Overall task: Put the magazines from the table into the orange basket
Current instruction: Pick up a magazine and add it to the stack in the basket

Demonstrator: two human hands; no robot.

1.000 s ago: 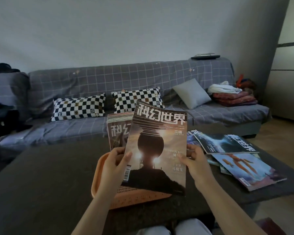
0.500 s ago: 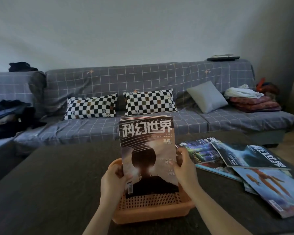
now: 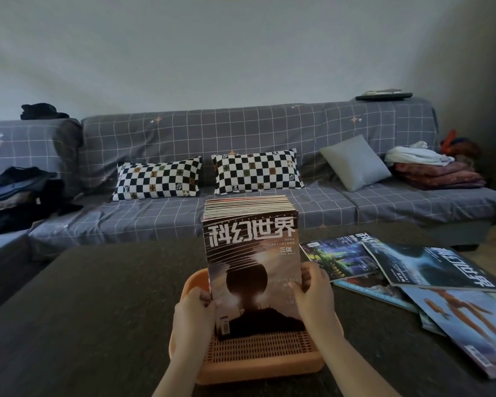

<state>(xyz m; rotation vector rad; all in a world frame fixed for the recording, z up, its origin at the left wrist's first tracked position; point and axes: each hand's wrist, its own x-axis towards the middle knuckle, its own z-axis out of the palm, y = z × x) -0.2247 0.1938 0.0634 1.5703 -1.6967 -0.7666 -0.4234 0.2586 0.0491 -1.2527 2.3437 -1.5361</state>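
Magazines [image 3: 252, 270] are standing upright in the orange basket [image 3: 258, 365] at six o'clock, both hands' fingers pinching the front cover's edges: left hand [image 3: 194, 316], right hand [image 3: 315, 299]. More magazines [image 3: 430, 270] are lying on the bench [image 3: 98, 310] at three o'clock.

Hidden behind the front magazine [image 3: 252, 270]: covers of the upright stack [image 3: 248, 206], only top edges showing. Basket [image 3: 258, 365] floor mostly covered, far wall out of sight. Fingers of left hand [image 3: 194, 313] and right hand [image 3: 315, 296] partly tucked behind the cover. Loose magazines [image 3: 430, 270] overlapping, nearest cut off at the right edge. Small print unreadable.
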